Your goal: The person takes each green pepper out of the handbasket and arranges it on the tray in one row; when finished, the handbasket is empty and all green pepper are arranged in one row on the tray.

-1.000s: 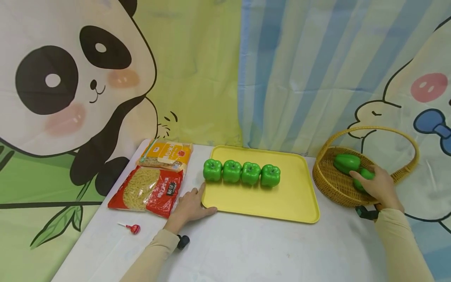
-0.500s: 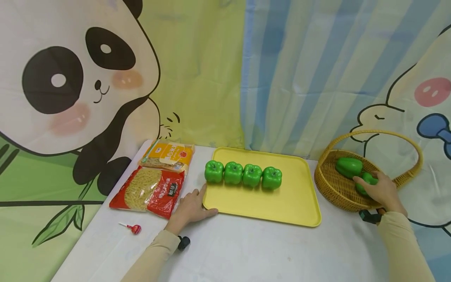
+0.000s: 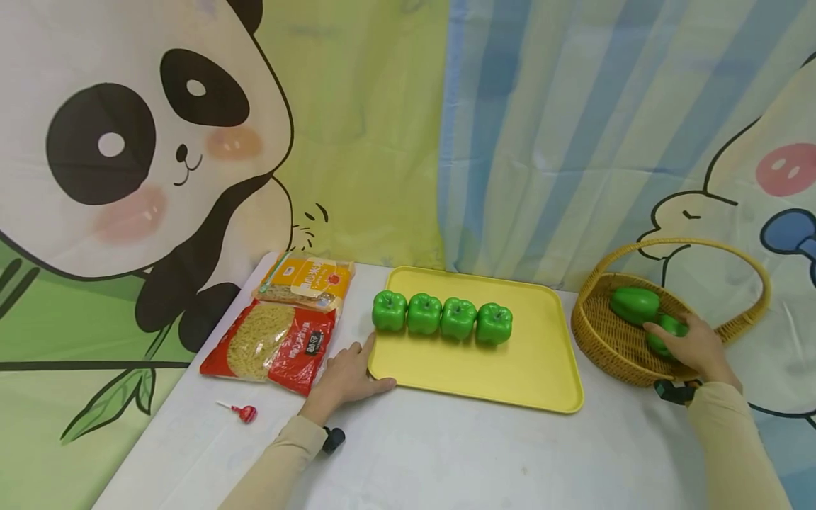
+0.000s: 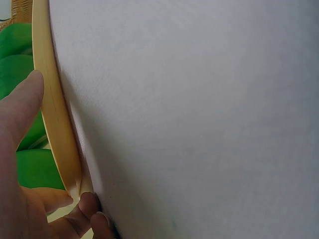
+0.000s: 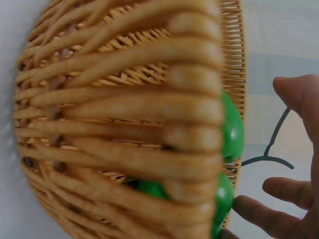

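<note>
My left hand (image 3: 349, 375) rests at the near left corner of a yellow tray (image 3: 535, 368). In the left wrist view its thumb (image 4: 32, 92) lies against the tray rim (image 4: 55, 109). A row of several green bell peppers (image 3: 423, 314) stands on the tray. My right hand (image 3: 695, 347) reaches into a wicker basket (image 3: 599, 347), over a green bell pepper (image 3: 671, 327) it partly hides. The right wrist view shows its thumb and fingers spread apart, with fingertips at the edge of that pepper (image 5: 225, 196). Another bell pepper (image 3: 634, 305) lies deeper in the basket.
Left of the tray lie a red bag of pasta (image 3: 270, 347) and an orange food packet (image 3: 306, 281). A red lollipop (image 3: 246, 413) lies on the white table (image 3: 459, 453) near them. The basket's tall handle (image 3: 688, 241) arches above the right hand. A printed curtain (image 3: 370, 142) hangs behind.
The head view has shifted a little, so things appear slightly lower and further right. Both hands stay at the tray corner and in the basket.
</note>
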`<state>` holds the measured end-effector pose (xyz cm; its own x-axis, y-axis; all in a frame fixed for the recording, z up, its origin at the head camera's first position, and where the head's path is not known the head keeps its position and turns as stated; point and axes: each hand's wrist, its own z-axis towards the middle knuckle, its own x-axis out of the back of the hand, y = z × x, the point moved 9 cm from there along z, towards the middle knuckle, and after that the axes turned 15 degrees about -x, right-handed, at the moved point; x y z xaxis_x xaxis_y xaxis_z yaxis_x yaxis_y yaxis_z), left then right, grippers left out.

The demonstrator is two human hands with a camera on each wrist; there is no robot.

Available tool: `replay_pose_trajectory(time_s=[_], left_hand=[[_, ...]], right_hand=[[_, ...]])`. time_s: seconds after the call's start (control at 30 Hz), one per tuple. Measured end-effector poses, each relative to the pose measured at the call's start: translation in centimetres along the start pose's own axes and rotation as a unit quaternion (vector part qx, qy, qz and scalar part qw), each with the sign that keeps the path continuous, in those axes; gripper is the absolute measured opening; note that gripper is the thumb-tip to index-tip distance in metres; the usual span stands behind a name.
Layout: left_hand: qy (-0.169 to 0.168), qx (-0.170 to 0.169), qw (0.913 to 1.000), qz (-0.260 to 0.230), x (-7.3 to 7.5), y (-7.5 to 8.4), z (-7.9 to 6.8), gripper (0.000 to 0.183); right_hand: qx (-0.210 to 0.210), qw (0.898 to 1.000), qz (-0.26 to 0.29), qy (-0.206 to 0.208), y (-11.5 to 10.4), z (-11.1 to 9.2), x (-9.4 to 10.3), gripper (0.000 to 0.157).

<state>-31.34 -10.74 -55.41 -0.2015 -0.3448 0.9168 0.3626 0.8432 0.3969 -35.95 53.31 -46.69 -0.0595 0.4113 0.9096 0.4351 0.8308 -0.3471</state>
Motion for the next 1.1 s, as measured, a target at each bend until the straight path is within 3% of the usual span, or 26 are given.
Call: replay_pose_trajectory(time_s=[0.23,0.4,0.83,1.1], left_hand=[[0.000,0.002,1.0000,0.006,0.0,-0.1,0.0,0.115],[0.001,0.004,1.0000,0.005,0.1,-0.2,0.0,0.114],[-0.004,0.004,1.0000,-0.008,-0.1,0.0,-0.2,0.116],[-0.001,0.003,1.0000,-0.003,-0.2,-0.1,0.0,0.116]], right_hand=[[0.029,0.999,-0.024,0.010,-0.6,-0.1,-0.2,0.101],[0.023,0.999,-0.030,0.000,-0.7,-0.1,-0.3,0.104],[0.021,0.999,0.003,-0.030,0.4,0.3,-1.0,0.103],[0.052,0.999,-0.001,0.008,-0.7,0.2,-0.7,0.094]])
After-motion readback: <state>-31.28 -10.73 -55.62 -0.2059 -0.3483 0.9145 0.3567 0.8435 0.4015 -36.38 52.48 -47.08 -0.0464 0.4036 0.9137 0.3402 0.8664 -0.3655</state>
